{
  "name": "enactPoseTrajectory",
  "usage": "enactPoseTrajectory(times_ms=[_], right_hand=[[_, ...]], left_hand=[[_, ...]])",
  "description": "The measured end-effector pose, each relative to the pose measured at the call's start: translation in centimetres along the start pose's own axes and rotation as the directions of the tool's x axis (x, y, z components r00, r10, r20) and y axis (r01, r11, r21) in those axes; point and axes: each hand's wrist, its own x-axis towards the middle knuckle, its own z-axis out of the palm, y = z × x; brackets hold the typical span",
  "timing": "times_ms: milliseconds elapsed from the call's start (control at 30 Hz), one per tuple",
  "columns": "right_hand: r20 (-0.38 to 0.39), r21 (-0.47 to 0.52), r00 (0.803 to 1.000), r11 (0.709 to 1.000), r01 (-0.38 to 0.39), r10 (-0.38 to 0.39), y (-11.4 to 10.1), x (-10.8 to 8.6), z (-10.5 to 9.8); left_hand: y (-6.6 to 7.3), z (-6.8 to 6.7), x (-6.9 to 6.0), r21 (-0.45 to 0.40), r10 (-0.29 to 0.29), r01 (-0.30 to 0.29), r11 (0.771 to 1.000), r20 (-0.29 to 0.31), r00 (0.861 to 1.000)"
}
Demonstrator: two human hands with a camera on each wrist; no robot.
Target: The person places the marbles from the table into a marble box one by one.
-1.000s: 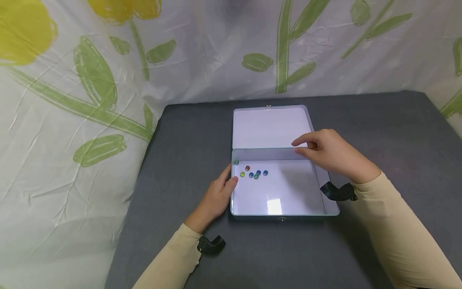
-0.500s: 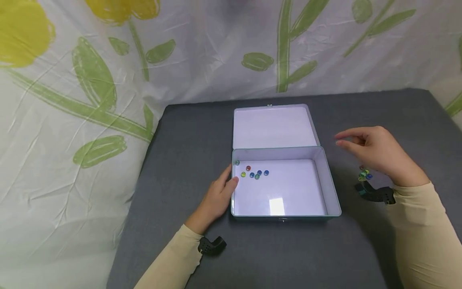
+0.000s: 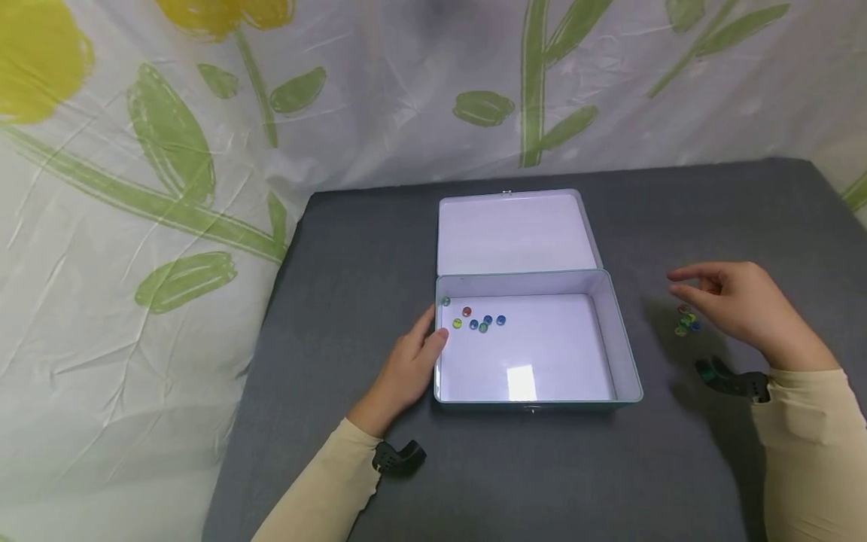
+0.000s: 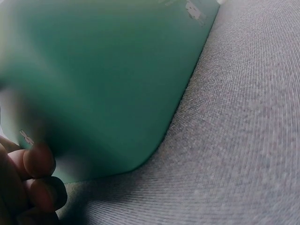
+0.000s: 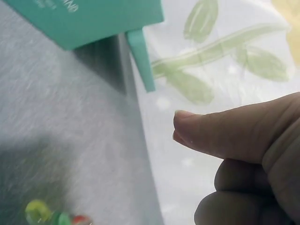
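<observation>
A tin box (image 3: 622,339), green outside and pale inside, stands with its hinged lid (image 3: 515,233) laid back. Several glass marbles, among them a red marble (image 3: 466,312) and a yellow one (image 3: 457,324), lie in its left part. My left hand (image 3: 403,373) holds the box's left wall, thumb at the rim; the left wrist view shows curled fingers (image 4: 40,161) against the green side. To the right of the box, my right hand (image 3: 752,312) hovers beside a small cluster of marbles (image 3: 687,321) on the cloth. Its thumb and forefinger tips are apart, holding nothing.
The table has a dark grey cloth (image 3: 366,263) over it. Behind and to the left hangs a white curtain (image 3: 400,98) printed with green stems and yellow flowers. The box's outer wall (image 5: 103,18) appears at the top of the right wrist view.
My right hand has moved right, from over the box to beside the marble cluster, bringing that cluster into sight. The left hand has kept its hold, and the marbles in the box lie as before.
</observation>
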Motion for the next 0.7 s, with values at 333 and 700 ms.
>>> enactPoseTrajectory(times_ms=[333,700], right_hand=[[0.028,-0.034,0.998,0.997,-0.062,0.063,2.3,-0.4,1.2],[0.007,-0.082,0.998,0.994,-0.069,0.07,3.7,-0.3,2.1]], left_hand=[[0.1,0.1,0.0,-0.007,-0.002,0.002,1.0,-0.004,1.0],[0.0,0.0,-0.1,-0.011,-0.006,0.006,1.0,0.0,1.0]])
